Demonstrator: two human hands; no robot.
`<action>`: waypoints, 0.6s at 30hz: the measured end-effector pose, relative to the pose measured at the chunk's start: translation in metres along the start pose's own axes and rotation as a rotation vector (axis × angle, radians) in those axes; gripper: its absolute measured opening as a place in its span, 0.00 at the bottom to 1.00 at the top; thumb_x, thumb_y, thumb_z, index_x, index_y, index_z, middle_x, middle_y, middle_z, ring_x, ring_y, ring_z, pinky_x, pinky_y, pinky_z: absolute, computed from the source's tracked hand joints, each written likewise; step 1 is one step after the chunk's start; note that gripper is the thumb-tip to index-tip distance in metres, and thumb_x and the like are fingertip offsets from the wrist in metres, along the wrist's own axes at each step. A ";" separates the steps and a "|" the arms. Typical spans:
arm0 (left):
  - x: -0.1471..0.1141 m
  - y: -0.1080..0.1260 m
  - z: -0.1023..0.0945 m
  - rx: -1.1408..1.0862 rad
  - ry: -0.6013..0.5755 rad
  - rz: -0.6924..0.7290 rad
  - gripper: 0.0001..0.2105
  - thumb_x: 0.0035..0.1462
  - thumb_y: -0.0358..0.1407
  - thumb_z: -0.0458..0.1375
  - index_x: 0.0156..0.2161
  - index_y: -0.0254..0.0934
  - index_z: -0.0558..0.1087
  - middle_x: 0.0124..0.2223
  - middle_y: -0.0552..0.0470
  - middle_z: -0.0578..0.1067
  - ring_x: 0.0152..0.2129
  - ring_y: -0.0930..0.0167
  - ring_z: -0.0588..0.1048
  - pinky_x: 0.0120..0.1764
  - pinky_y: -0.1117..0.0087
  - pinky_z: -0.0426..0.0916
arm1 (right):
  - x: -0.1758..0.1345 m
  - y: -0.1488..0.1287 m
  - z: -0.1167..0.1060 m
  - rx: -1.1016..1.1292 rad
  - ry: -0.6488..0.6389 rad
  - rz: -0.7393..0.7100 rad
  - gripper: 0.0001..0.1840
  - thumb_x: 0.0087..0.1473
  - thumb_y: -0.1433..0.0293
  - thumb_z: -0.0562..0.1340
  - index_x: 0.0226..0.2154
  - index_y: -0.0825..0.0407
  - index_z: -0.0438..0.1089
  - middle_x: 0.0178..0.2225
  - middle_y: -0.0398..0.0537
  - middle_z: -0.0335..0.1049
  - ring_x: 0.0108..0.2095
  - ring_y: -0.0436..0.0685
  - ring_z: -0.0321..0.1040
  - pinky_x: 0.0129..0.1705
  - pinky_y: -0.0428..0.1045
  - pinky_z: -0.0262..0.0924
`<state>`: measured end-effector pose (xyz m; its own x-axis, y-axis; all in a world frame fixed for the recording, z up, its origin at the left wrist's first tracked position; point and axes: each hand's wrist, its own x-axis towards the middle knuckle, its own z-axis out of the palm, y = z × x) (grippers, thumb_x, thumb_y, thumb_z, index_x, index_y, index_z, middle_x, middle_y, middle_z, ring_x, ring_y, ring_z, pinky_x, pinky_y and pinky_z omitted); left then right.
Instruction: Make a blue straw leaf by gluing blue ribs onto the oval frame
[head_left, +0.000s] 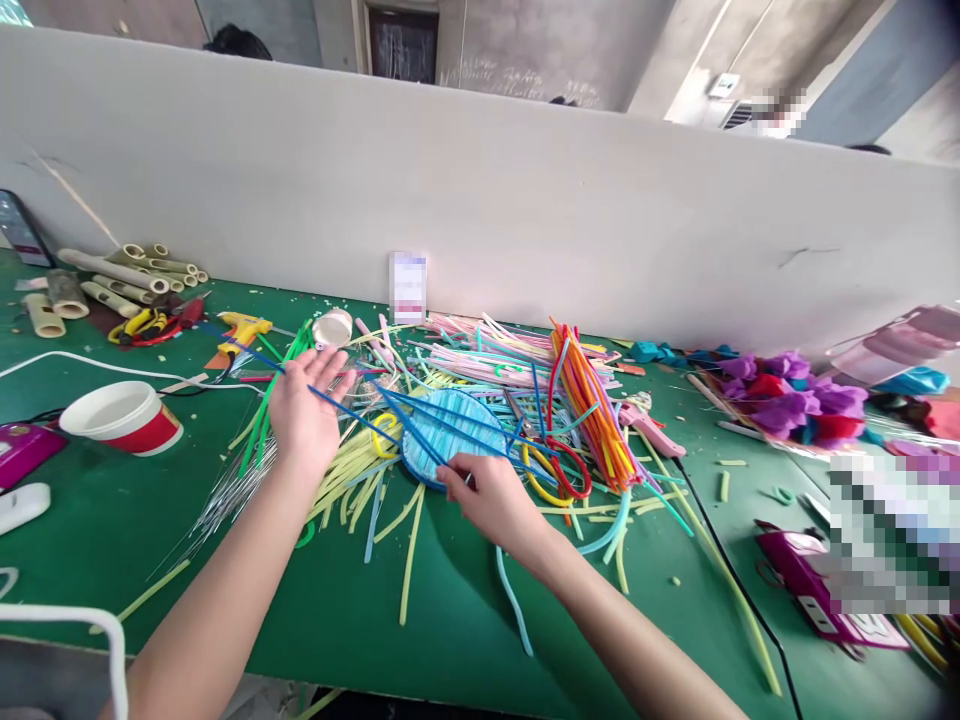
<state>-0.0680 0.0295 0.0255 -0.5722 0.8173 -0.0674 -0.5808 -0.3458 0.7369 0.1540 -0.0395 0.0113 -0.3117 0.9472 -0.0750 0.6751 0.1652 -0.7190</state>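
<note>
My right hand is closed in a pinch on dark blue pipe cleaners, whose stems fan out to the left and right. My left hand is turned palm up with its fingers stretched out. One long blue stem runs across it, lying near the thumb and palm, not gripped. Just beyond my right hand is a round light blue disc with a darker blue edge, partly hidden by the stems. Yellow-green pipe cleaners lie between my hands, and green ones beside my left hand.
An orange bundle and pink stems lie behind. A paper cup, a yellow glue gun, pliers and bamboo tubes are at left. A pink glue gun, its black cord and purple flowers are at right.
</note>
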 end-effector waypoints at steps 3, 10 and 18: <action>0.011 0.010 -0.004 -0.043 0.081 -0.036 0.16 0.72 0.38 0.43 0.39 0.35 0.71 0.32 0.53 0.78 0.26 0.77 0.77 0.26 0.78 0.68 | -0.016 -0.001 0.007 -0.158 0.027 -0.022 0.13 0.63 0.66 0.58 0.29 0.52 0.74 0.32 0.52 0.76 0.35 0.59 0.73 0.36 0.49 0.59; 0.008 -0.012 -0.008 -0.068 0.007 -0.307 0.15 0.71 0.36 0.47 0.34 0.33 0.69 0.23 0.56 0.70 0.13 0.83 0.64 0.13 0.82 0.49 | -0.018 -0.003 -0.001 -0.383 0.179 -0.103 0.13 0.62 0.60 0.61 0.43 0.50 0.76 0.41 0.51 0.78 0.44 0.61 0.72 0.45 0.51 0.62; 0.004 -0.017 -0.007 -0.065 -0.013 -0.423 0.19 0.71 0.36 0.42 0.33 0.32 0.70 0.23 0.53 0.72 0.13 0.81 0.67 0.13 0.82 0.54 | 0.033 0.032 -0.019 -0.589 0.314 -0.149 0.15 0.61 0.63 0.62 0.49 0.50 0.73 0.45 0.55 0.73 0.48 0.66 0.64 0.48 0.57 0.60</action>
<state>-0.0643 0.0358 0.0084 -0.2686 0.8991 -0.3456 -0.7984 -0.0071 0.6021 0.1783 0.0027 -0.0014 -0.2809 0.9229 0.2632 0.9190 0.3377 -0.2033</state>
